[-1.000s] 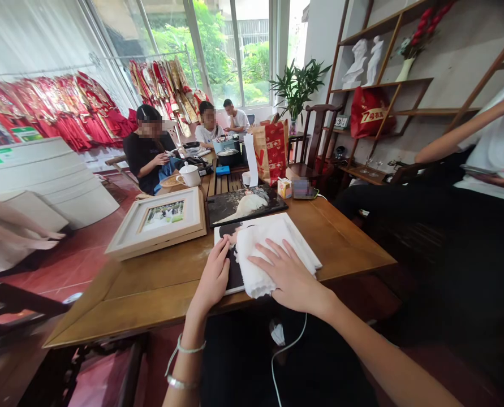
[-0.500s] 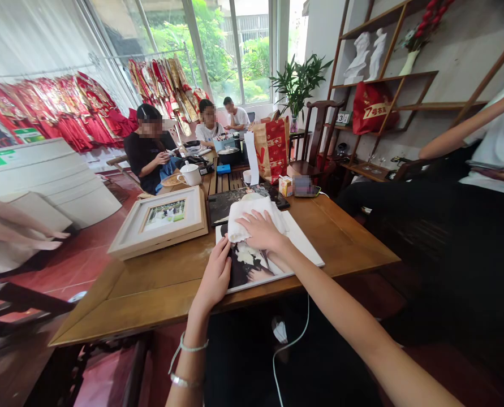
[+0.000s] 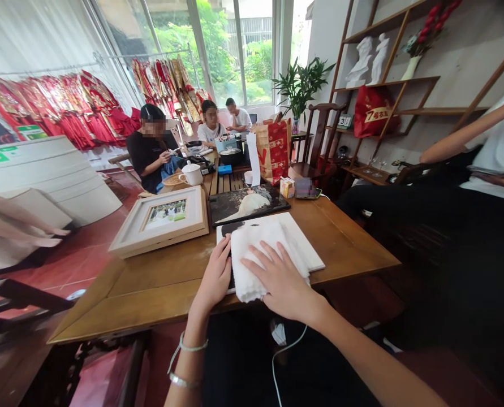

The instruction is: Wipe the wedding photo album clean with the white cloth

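On the table (image 3: 150, 282), cloth (image 3: 258, 234) under the right hand's (image 3: 282, 281) spread fingers mostly hides a picture (image 3: 309, 246), the left hand's (image 3: 215, 278) hold unclear.

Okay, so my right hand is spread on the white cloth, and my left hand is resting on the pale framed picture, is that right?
Not quite: the head view shows your left hand at the left edge of the photo panel, not on the pale framed picture. Your right hand is indeed spread on the white cloth.
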{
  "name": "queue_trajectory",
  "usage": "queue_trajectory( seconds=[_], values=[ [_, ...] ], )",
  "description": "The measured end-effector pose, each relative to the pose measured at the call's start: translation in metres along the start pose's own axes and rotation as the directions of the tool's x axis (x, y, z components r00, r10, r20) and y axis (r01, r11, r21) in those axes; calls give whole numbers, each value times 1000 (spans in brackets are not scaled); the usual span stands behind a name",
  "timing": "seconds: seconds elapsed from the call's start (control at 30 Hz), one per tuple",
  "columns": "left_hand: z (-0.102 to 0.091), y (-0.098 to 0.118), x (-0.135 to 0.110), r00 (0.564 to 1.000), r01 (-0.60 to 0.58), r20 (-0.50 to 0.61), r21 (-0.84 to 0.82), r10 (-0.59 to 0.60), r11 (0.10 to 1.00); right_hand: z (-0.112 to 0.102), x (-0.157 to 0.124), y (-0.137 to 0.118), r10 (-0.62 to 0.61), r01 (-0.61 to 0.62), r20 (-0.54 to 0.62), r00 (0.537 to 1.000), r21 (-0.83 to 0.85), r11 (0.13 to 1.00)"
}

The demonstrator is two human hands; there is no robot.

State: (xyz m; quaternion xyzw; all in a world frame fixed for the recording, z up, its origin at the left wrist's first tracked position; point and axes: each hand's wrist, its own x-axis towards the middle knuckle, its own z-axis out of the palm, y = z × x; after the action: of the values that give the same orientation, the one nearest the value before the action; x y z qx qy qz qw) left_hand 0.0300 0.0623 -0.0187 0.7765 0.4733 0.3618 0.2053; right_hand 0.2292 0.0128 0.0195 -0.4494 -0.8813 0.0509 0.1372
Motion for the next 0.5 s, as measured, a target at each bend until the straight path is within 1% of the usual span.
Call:
queue_trajectory(
  seconds=[0.07, 0.13, 0.2, 0.37, 0.5],
  values=[
    [0, 0, 0, 1000, 5, -4, 0, -5, 1000, -3, -4, 0, -14, 13, 25, 1000, 24, 1000],
    [0, -1, 0, 1000, 5, -4, 3, -5, 1000, -5, 3, 4, -16, 14, 51, 999, 43, 999],
    [0, -1, 0, 1000, -1, -7, 10, 1, 1000, -5, 18, 11, -2, -1, 65, 998, 48, 999],
    [0, -4, 0, 999, -23, -22, 16, 24, 1000, -2, 67, 30, 59, -61, 69, 996, 26, 998],
    [3, -9, -1, 999, -22, -41, 1, 22, 1000, -2, 98, 38, 110, -111, 98, 989, -4, 994]
  ],
)
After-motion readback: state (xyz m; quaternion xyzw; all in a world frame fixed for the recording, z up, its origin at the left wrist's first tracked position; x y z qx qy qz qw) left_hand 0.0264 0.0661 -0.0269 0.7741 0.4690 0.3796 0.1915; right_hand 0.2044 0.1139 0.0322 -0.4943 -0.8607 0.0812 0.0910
